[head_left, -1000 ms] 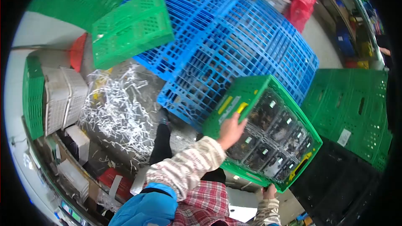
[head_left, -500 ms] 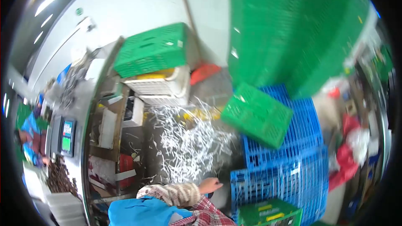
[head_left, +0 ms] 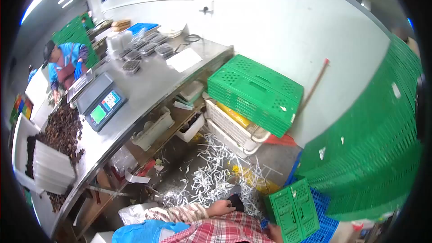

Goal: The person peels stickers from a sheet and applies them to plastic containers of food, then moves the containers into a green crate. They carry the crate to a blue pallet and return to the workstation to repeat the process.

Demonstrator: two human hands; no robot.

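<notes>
My left hand (head_left: 221,208) is held in front of my body over the red plaid cloth, its fingers curled in and nothing visible in them. A dark shape (head_left: 236,202), perhaps a shoe, shows just beyond it. Low in the view, my right hand (head_left: 273,233) is at the lower left edge of a green plastic crate (head_left: 294,210); its fingers are mostly hidden. That crate sits tilted beside a blue plastic pallet (head_left: 325,216). White paper strips (head_left: 211,171) lie scattered over the floor ahead of me.
A metal table (head_left: 148,87) on the left bears a digital scale (head_left: 101,103), a dark brown heap (head_left: 63,128) and small clear boxes (head_left: 131,66). Green crates (head_left: 256,90) rest on white baskets (head_left: 234,128). Tall green crate stacks (head_left: 364,153) stand right. A co-worker (head_left: 67,65) is across the table.
My view has swung left, bringing the table and scale closer to the middle. The green crate now appears lower and nearer my body, and my right hand has come into view beside it.
</notes>
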